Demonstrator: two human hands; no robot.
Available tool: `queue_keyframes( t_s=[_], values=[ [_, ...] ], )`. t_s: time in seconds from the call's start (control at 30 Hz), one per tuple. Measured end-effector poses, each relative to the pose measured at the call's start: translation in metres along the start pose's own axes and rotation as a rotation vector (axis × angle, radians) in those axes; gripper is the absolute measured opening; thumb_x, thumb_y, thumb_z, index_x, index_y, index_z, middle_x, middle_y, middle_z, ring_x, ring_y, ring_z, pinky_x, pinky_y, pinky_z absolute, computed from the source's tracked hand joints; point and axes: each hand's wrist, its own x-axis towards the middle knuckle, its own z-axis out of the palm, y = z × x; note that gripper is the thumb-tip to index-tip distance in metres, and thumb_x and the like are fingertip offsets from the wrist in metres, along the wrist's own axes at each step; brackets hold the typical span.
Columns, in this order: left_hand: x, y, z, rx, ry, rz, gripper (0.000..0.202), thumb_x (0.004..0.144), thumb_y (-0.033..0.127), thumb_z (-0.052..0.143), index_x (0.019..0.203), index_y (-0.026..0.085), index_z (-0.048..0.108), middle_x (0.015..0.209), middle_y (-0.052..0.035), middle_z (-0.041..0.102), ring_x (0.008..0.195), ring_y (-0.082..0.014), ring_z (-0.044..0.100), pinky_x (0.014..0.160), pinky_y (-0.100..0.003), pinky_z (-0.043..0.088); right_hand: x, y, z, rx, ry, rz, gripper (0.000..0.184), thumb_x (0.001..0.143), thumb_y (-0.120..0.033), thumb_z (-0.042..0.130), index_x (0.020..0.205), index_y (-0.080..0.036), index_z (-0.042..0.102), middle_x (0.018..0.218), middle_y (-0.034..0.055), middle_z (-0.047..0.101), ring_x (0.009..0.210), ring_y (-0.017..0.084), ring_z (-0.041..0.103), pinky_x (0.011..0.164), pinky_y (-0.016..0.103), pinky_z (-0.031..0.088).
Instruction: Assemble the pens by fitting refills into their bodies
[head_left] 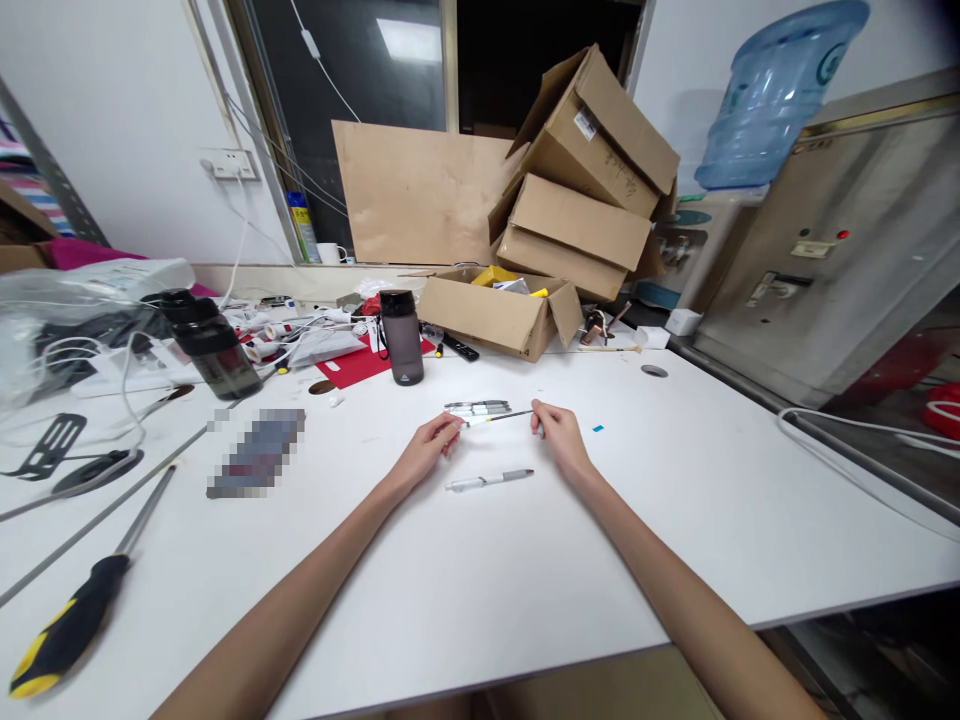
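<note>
My left hand [431,447] and my right hand [559,438] hold the two ends of a thin pen part [499,417], a refill or slim pen, just above the white table [480,580]. Both hands pinch it with fingers closed. A grey and white pen [489,480] lies on the table between my wrists. A small bundle of pens [478,407] lies just beyond the held piece.
A dark bottle [401,337] stands behind the pens. An open cardboard box [499,312] and stacked boxes [581,180] are at the back. A black and yellow screwdriver [79,610] lies at the left front. A second dark bottle [210,345], cables and clutter fill the left.
</note>
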Motion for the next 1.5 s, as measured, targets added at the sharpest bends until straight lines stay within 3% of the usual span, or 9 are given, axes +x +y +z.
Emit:
queue_keyframes(
  t_s=[0.2,0.4,0.57,0.67,0.77,1.03,1.5],
  values=[
    [-0.002,0.0,-0.002,0.06,-0.024,0.019,0.031,0.09,0.047,0.06,0.102,0.019,0.067,0.073,0.0021,0.057,0.063,-0.0129,0.049,0.066,-0.025,0.043,-0.014,-0.009,0.007,-0.12,-0.203,-0.155,0.026,0.088,-0.044,0.059,0.078,-0.022,0.069,0.075,0.0001,0.067,0.069,0.017,0.055,0.066,0.026,0.04],
    [-0.004,0.007,-0.002,0.089,-0.038,0.021,0.03,0.087,0.045,0.063,0.102,0.02,0.069,0.09,-0.0021,0.066,0.063,-0.0127,0.053,0.063,-0.025,0.044,-0.016,-0.005,0.011,-0.1,-0.283,-0.115,0.023,0.086,-0.041,0.061,0.081,-0.022,0.072,0.075,0.0,0.068,0.067,0.017,0.056,0.064,0.026,0.042],
    [-0.006,0.01,0.0,0.072,0.007,0.012,0.032,0.085,0.048,0.066,0.1,0.02,0.072,0.091,-0.0034,0.069,0.061,-0.0124,0.054,0.059,-0.025,0.045,-0.005,0.006,0.011,-0.012,-0.163,-0.02,0.029,0.086,-0.04,0.056,0.092,-0.021,0.076,0.087,0.0039,0.074,0.077,0.02,0.064,0.078,0.031,0.049],
    [-0.006,0.01,0.001,0.037,0.069,-0.014,0.035,0.083,0.051,0.069,0.099,0.02,0.073,0.088,-0.0041,0.07,0.063,-0.0137,0.056,0.056,-0.025,0.046,0.001,0.008,0.005,0.047,-0.031,-0.038,0.023,0.081,-0.036,0.06,0.092,-0.022,0.075,0.1,0.0052,0.075,0.085,0.021,0.068,0.089,0.035,0.05],
    [-0.006,0.012,0.001,-0.012,0.108,-0.044,0.038,0.081,0.053,0.07,0.099,0.02,0.073,0.087,-0.0051,0.071,0.069,-0.0157,0.058,0.057,-0.025,0.048,0.005,0.004,-0.002,0.15,0.032,-0.015,0.021,0.078,-0.037,0.065,0.089,-0.022,0.074,0.1,0.006,0.074,0.086,0.022,0.07,0.091,0.038,0.051],
    [-0.009,0.021,0.001,-0.083,0.145,-0.115,0.04,0.08,0.054,0.071,0.101,0.02,0.072,0.091,-0.0063,0.07,0.076,-0.0162,0.057,0.058,-0.023,0.049,0.003,-0.006,-0.004,0.199,0.017,-0.009,0.02,0.076,-0.037,0.07,0.088,-0.021,0.072,0.093,0.005,0.073,0.084,0.022,0.07,0.09,0.038,0.053],
    [-0.008,0.016,0.001,-0.065,0.123,-0.1,0.039,0.082,0.053,0.071,0.102,0.02,0.073,0.091,-0.0054,0.07,0.077,-0.0159,0.056,0.058,-0.021,0.049,-0.001,-0.01,0.0,0.107,-0.02,-0.101,0.019,0.082,-0.036,0.066,0.091,-0.02,0.07,0.092,0.0046,0.071,0.086,0.022,0.07,0.088,0.036,0.051]
  ],
)
